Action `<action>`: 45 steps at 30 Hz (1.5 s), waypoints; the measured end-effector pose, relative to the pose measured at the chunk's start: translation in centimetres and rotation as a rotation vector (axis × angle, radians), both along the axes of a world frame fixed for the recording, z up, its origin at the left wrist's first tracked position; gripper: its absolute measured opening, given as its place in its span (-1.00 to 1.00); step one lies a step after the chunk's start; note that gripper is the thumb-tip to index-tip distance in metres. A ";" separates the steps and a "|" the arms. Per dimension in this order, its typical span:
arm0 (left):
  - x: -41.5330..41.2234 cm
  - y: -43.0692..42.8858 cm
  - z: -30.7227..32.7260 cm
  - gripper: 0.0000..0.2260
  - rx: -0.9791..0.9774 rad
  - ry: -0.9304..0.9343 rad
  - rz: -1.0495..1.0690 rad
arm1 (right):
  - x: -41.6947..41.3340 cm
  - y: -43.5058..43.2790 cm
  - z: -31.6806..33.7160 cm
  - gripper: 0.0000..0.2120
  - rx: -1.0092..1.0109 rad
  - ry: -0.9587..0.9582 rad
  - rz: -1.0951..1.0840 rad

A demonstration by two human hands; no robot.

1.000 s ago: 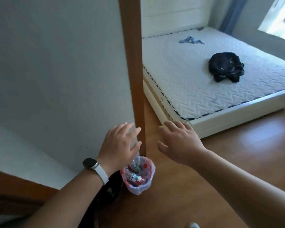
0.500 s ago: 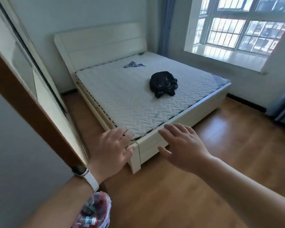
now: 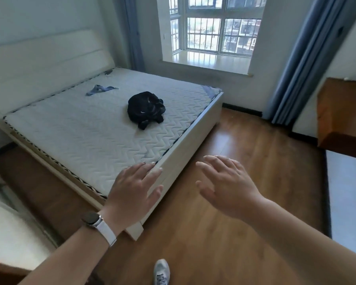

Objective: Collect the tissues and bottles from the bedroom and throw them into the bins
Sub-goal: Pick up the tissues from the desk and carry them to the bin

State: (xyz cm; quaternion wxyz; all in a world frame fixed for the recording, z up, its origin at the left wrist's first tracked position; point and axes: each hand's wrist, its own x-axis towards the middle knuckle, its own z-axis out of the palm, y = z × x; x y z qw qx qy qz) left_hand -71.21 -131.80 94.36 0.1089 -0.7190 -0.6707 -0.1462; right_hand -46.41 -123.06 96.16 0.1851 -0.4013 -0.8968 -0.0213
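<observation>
Both my hands are held out in front of me with spread, straight fingers and hold nothing. My left hand (image 3: 133, 190), with a white-strapped watch on the wrist, hovers over the near corner of the bed (image 3: 185, 149). My right hand (image 3: 224, 186) hovers over the wooden floor (image 3: 245, 202) to its right. No tissue, bottle or bin shows in this view.
A bare white mattress (image 3: 86, 130) carries a black bundle of cloth (image 3: 146, 109) and a small blue cloth (image 3: 100, 90). A window (image 3: 216, 25) with blue curtains (image 3: 302, 64) lies beyond. A wooden desk (image 3: 341, 112) stands at right. My shoe (image 3: 161, 271) is on the floor.
The view has swung right from the doorway and the small bin with bottles into the bedroom. The bin has left the frame. Both hands stay open and empty.
</observation>
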 end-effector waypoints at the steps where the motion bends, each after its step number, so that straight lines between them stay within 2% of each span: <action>1: -0.2 1.4 -0.4 -0.59 0.002 -0.010 -0.028 | 0.0 0.8 -0.1 -0.51 0.008 -0.002 -0.029; 12: -7.5 17.6 -2.2 -0.59 0.007 -0.106 -0.226 | -6.0 11.9 -0.4 -0.49 -0.013 -0.130 -0.254; 22: -11.9 28.6 -4.0 -0.58 -0.059 -0.085 -0.373 | -9.9 18.7 -1.6 -0.51 -0.072 -0.172 -0.394; 30: -9.8 37.4 -3.1 -0.59 -0.071 -0.044 -0.448 | -7.9 25.8 -2.0 -0.47 -0.142 -0.108 -0.463; 35: -7.0 43.9 -2.1 -0.57 -0.098 0.007 -0.420 | -5.7 32.6 -3.0 -0.48 -0.143 -0.062 -0.461; 45: 2.8 59.0 0.7 -0.57 -0.038 0.041 -0.445 | 4.8 47.2 -1.0 -0.47 -0.149 -0.008 -0.519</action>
